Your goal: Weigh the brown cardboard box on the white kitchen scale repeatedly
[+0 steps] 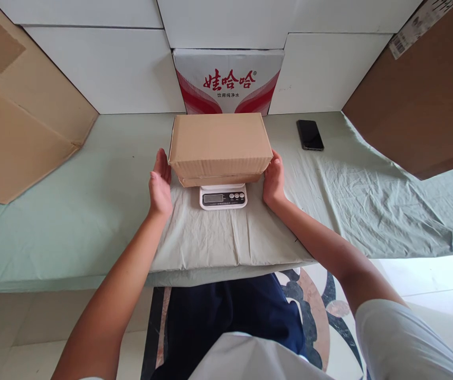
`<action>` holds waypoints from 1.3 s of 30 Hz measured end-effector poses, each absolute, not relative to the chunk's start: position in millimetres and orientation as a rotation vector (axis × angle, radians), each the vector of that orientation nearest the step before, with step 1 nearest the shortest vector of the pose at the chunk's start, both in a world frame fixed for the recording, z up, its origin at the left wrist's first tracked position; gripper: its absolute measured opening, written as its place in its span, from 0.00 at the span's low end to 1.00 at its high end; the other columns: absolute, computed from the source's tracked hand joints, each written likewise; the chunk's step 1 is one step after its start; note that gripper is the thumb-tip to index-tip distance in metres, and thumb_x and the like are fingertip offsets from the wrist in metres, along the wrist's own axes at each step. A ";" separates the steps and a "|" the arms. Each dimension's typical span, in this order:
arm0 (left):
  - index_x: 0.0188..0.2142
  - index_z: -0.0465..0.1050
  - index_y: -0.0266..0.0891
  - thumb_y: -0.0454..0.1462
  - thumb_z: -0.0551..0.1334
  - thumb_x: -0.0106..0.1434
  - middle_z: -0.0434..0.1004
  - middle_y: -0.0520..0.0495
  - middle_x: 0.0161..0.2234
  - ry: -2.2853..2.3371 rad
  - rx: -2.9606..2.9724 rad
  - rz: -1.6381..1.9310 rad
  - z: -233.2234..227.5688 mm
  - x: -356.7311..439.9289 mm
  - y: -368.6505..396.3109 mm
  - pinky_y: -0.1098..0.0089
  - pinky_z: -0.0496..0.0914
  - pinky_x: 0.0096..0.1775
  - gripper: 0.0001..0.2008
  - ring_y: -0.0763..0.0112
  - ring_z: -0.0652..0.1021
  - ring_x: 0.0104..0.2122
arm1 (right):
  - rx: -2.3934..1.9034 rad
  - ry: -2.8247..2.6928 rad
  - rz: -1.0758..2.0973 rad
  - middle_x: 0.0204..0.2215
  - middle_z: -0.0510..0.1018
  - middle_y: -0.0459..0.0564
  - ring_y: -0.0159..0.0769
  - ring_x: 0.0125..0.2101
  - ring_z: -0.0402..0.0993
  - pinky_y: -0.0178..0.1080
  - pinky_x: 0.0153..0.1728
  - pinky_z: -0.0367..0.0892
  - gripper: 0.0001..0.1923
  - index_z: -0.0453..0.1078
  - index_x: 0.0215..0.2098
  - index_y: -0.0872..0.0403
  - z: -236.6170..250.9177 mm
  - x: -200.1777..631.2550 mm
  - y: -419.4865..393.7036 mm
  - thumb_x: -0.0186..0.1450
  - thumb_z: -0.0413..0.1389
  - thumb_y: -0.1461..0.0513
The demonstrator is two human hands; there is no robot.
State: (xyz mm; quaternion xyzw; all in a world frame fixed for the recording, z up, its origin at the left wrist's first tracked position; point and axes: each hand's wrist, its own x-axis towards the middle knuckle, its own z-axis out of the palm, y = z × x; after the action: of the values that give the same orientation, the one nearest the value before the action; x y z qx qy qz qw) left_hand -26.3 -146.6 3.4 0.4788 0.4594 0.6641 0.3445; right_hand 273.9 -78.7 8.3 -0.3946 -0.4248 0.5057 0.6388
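A closed brown cardboard box (220, 138) rests on a small white digital kitchen scale (223, 197), hiding the scale's platform. The scale's display and buttons face me, and I cannot make out a reading. Beside the box's left end my left hand (160, 184) is upright, fingers stretched out, with a narrow gap between it and the cardboard. My right hand (274, 177) lies along the right end, its fingers extended and partly hidden by the box. It seems to touch or nearly touch the lower right corner.
Behind stands a white and red water carton (228, 79) among white panels. A black phone (310, 135) lies to the right on the pale green cloth (123, 221). Large cardboard pieces flank the table, one at left (24, 111) and one at right (420, 100).
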 end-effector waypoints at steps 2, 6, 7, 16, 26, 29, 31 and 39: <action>0.69 0.65 0.61 0.72 0.54 0.60 0.56 0.58 0.76 1.184 1.228 1.736 4.3 -25.4 -147.0 0.56 0.52 0.76 0.43 0.59 0.52 0.78 | -0.893 -0.965 1.160 0.63 0.74 0.46 0.44 0.69 0.67 0.58 0.76 0.51 0.27 0.68 0.55 0.41 8.8 273.8 -79.3 0.64 0.52 0.39; 0.69 0.65 0.58 0.71 0.55 0.59 0.56 0.55 0.77 1.171 1.217 1.746 4.4 -25.8 -146.7 0.56 0.53 0.76 0.44 0.59 0.53 0.78 | -0.885 -0.954 1.169 0.64 0.74 0.46 0.45 0.69 0.67 0.58 0.77 0.50 0.28 0.68 0.56 0.42 9.2 273.9 -80.4 0.64 0.53 0.39; 0.69 0.65 0.58 0.71 0.55 0.60 0.56 0.55 0.77 1.167 1.223 1.745 4.1 -26.2 -146.5 0.56 0.53 0.76 0.44 0.58 0.53 0.78 | -0.885 -0.953 1.170 0.64 0.74 0.45 0.45 0.69 0.67 0.58 0.77 0.50 0.28 0.68 0.56 0.41 9.0 274.0 -80.5 0.64 0.53 0.39; 0.71 0.62 0.60 0.72 0.50 0.61 0.55 0.57 0.77 1.235 1.280 1.705 3.2 -26.7 -147.4 0.57 0.54 0.76 0.45 0.60 0.52 0.78 | -0.882 -0.959 1.163 0.63 0.75 0.44 0.45 0.70 0.66 0.59 0.77 0.51 0.29 0.69 0.56 0.41 6.1 274.5 -78.7 0.64 0.53 0.38; 0.69 0.65 0.60 0.73 0.53 0.58 0.56 0.59 0.76 1.215 1.256 1.714 4.1 -25.8 -146.4 0.57 0.56 0.76 0.46 0.59 0.55 0.77 | -0.882 -0.975 1.143 0.62 0.76 0.45 0.44 0.68 0.69 0.57 0.75 0.55 0.28 0.69 0.55 0.41 2.6 274.2 -77.0 0.64 0.53 0.38; 0.70 0.64 0.61 0.73 0.52 0.59 0.56 0.59 0.76 1.223 1.265 1.706 3.5 -26.4 -146.4 0.58 0.55 0.76 0.46 0.60 0.55 0.77 | -0.880 -0.969 1.149 0.62 0.76 0.44 0.44 0.68 0.68 0.57 0.76 0.53 0.28 0.69 0.55 0.41 2.3 274.3 -77.1 0.64 0.53 0.37; 0.69 0.65 0.62 0.73 0.53 0.58 0.56 0.60 0.76 1.208 1.256 1.714 3.2 -26.6 -146.4 0.58 0.55 0.76 0.45 0.60 0.55 0.77 | -0.876 -0.971 1.149 0.62 0.76 0.45 0.44 0.67 0.69 0.57 0.76 0.54 0.28 0.69 0.55 0.41 2.0 274.6 -77.0 0.64 0.54 0.38; 0.68 0.68 0.58 0.71 0.52 0.62 0.59 0.58 0.75 1.078 1.247 1.768 2.1 -26.3 -145.1 0.56 0.54 0.76 0.42 0.58 0.55 0.77 | -0.831 -0.999 1.138 0.61 0.76 0.44 0.44 0.67 0.69 0.56 0.75 0.55 0.28 0.70 0.54 0.41 -2.3 275.9 -74.2 0.64 0.54 0.37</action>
State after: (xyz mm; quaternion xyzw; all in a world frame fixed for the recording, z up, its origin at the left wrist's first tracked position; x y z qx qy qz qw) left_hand -26.3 -145.1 2.1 0.4826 0.4169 0.6839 0.3543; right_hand 275.9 -74.2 -2.3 -0.3656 -0.4396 0.5010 0.6496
